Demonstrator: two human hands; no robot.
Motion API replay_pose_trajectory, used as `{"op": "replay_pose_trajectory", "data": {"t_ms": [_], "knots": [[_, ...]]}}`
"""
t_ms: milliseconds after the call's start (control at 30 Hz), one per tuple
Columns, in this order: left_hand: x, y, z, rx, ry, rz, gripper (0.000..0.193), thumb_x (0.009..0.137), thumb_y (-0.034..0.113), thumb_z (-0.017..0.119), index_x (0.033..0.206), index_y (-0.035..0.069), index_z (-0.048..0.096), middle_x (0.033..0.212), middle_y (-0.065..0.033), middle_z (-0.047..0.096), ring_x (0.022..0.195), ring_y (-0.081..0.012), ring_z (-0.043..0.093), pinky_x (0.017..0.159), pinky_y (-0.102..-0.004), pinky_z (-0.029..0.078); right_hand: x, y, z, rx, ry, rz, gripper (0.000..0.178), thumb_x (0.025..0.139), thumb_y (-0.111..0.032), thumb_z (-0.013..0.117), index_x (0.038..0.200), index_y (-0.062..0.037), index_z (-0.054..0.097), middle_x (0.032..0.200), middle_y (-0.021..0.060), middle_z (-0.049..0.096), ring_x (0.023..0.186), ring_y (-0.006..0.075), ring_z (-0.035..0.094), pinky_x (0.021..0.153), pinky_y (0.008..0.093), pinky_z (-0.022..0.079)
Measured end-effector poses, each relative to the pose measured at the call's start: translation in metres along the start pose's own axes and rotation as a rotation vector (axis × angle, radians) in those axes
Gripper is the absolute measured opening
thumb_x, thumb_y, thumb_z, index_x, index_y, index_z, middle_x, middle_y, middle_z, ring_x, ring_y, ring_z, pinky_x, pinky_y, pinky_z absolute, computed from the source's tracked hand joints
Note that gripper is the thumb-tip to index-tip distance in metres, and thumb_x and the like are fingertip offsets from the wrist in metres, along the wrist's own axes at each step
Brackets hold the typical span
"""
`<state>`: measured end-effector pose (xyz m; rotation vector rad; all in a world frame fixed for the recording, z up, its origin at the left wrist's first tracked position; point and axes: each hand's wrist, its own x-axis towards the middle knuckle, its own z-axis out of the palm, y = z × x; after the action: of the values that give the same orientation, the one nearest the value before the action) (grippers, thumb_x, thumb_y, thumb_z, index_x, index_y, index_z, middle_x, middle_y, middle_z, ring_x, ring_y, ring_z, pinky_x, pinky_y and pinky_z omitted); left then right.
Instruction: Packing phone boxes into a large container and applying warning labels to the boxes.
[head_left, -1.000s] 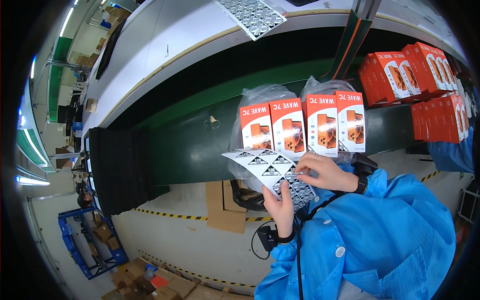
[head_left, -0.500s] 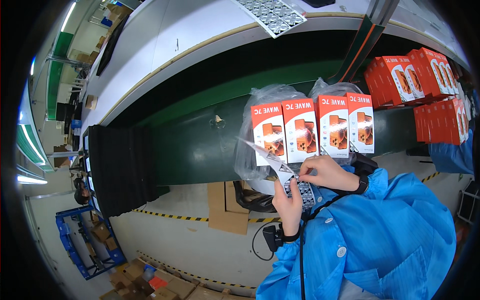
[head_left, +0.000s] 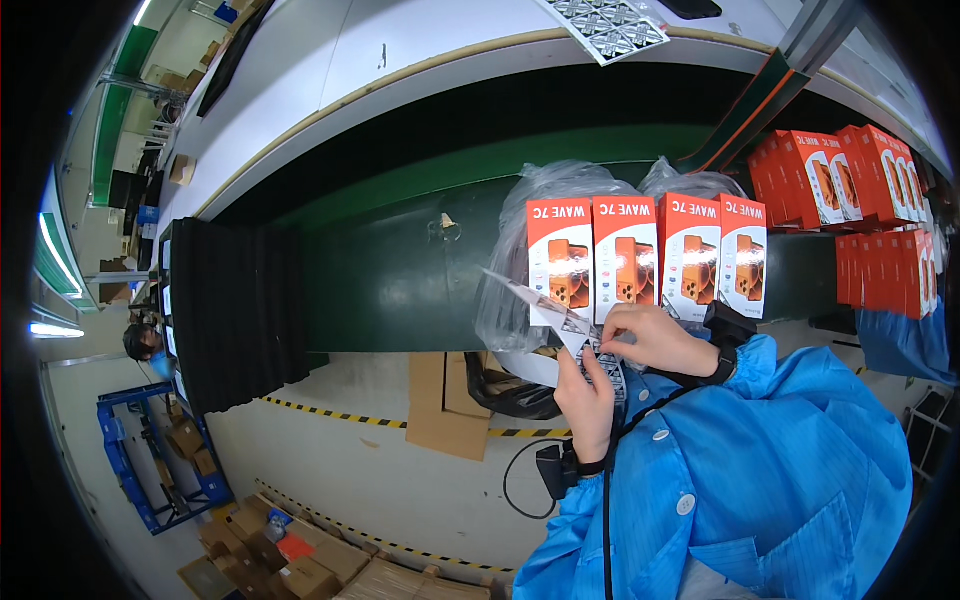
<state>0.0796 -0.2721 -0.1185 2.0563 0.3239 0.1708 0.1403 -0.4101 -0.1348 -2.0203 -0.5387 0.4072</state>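
At about 9 o'clock, far off, a person (head_left: pixel 146 343) in blue stands by a blue cart (head_left: pixel 150 465) full of brown boxes. A black curtain (head_left: pixel 235 310) hangs at the left end of the long green belt (head_left: pixel 400 280).

Near the middle, the left hand (head_left: pixel 588 395) holds up a sheet of stickers (head_left: pixel 560 318). Its thumb and fingers are pressed on the lower part of the sheet, and the sheet tips up toward 10 o'clock. Just to the right, the right hand (head_left: pixel 655 338) is touching the same sheet. Its fingertips (head_left: pixel 612 322) are pinched together on the top of it. Both arms wear blue sleeves (head_left: pixel 760 450) and dark wrist bands.

Right behind the hands, at about 12 o'clock from them, four orange boxes (head_left: pixel 645 255) stand in a row on the belt, side by side, with clear plastic bags (head_left: pixel 560 190) around them. At 2 o'clock, more orange boxes (head_left: pixel 850 180) stand packed close together in rows.
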Motion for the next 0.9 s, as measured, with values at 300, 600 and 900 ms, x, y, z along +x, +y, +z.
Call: {"op": "replay_pose_trajectory", "data": {"t_ms": [300,600,900], "knots": [[0.012,-0.025,-0.011,0.048,0.170,-0.054,0.015,0.089,0.006,0.051,0.097,-0.006,0.050,0.082,-0.0204,0.062,0.072,-0.0307,0.062,0.064,-0.0353,0.047,0.020,0.029,-0.009,-0.018,0.045,0.147,0.015,0.073,-0.015,0.064,0.074,-0.0001,0.066,0.065,0.0140,0.064,0.059,0.0267,0.063,0.057,0.0342,0.049],[0.015,-0.022,-0.011,0.026,0.182,-0.078,0.014,0.089,0.007,0.051,0.097,-0.005,0.051,0.084,-0.0193,0.062,0.073,-0.0293,0.063,0.065,-0.0356,0.047,0.024,0.030,-0.008,-0.053,0.025,0.191,0.013,0.073,-0.012,0.063,0.073,-0.0001,0.065,0.067,0.0149,0.064,0.062,0.0290,0.063,0.058,0.0367,0.049],[0.014,-0.016,-0.012,0.009,0.176,-0.112,0.015,0.089,0.007,0.051,0.099,-0.004,0.052,0.086,-0.0193,0.062,0.076,-0.0287,0.063,0.067,-0.0360,0.047,0.025,0.029,-0.006,-0.078,0.041,0.177,0.012,0.072,-0.012,0.062,0.070,-0.0007,0.064,0.066,0.0148,0.063,0.063,0.0307,0.061,0.059,0.0393,0.047]]}}
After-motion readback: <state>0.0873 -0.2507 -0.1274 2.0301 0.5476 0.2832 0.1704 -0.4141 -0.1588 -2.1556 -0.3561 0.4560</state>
